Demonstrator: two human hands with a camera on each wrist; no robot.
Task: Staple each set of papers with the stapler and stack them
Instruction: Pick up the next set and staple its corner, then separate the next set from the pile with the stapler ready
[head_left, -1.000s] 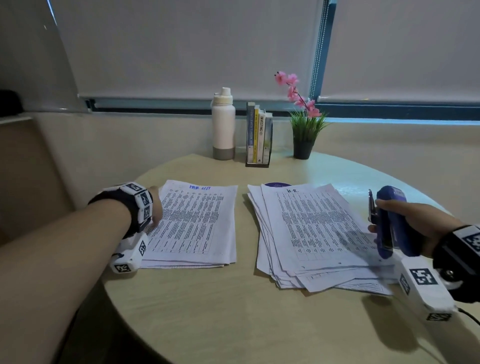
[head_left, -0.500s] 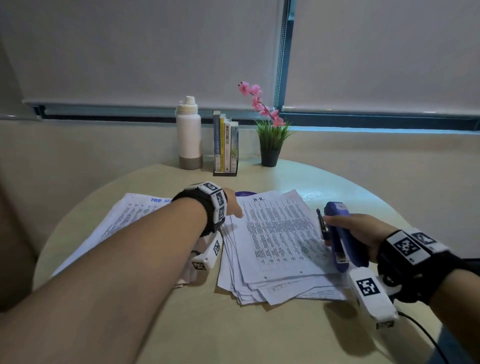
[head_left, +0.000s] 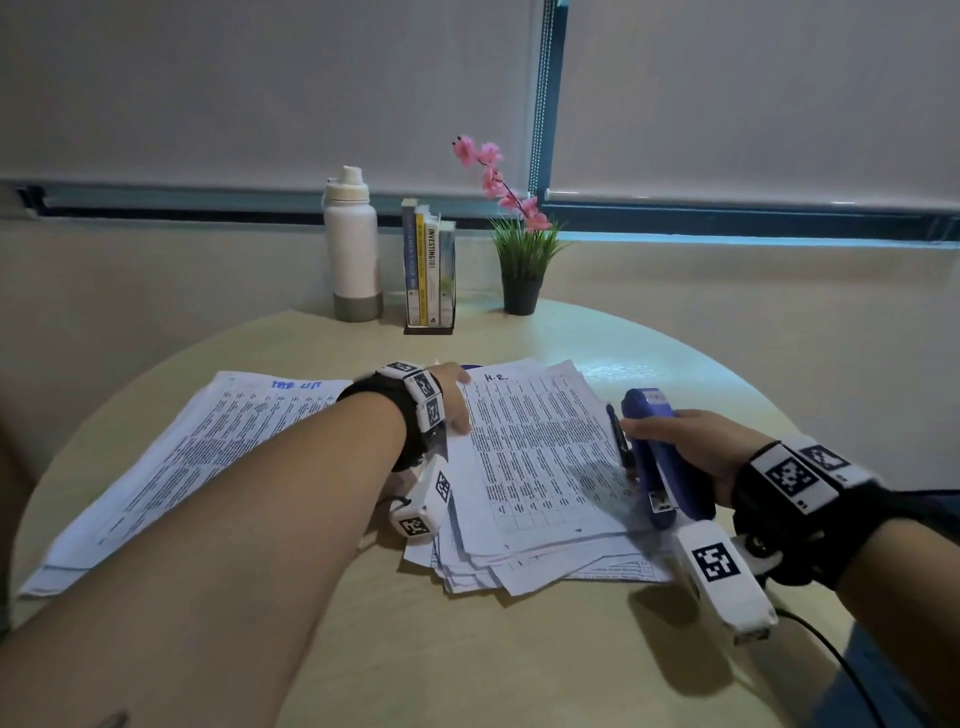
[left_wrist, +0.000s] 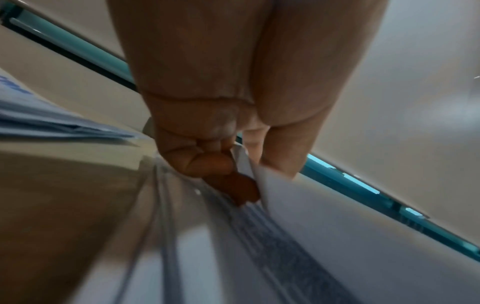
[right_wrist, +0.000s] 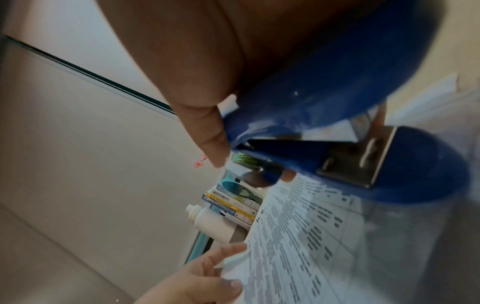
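Note:
Two lots of printed papers lie on the round table (head_left: 519, 654): a neat stack (head_left: 197, 452) on the left and a loose, fanned pile (head_left: 530, 467) on the right, its top sheet marked "H.R.". My left hand (head_left: 460, 402) is at that pile's upper-left corner. In the left wrist view my left hand (left_wrist: 249, 164) pinches the edge of the top sheets (left_wrist: 311, 216), thumb above and curled fingers below. My right hand (head_left: 691, 441) grips a blue stapler (head_left: 657, 457) over the pile's right edge, its mouth apart. The right wrist view shows the stapler (right_wrist: 337, 102) above the print.
At the table's far edge stand a white bottle (head_left: 352, 249), a few books in a holder (head_left: 428, 270) and a potted plant with pink flowers (head_left: 519, 260). A wall and blinds rise behind them. Bare tabletop lies in front of the papers.
My left hand left the left stack, crossed to the right pile and took hold of its top sheets' corner. My right hand kept the stapler beside the pile.

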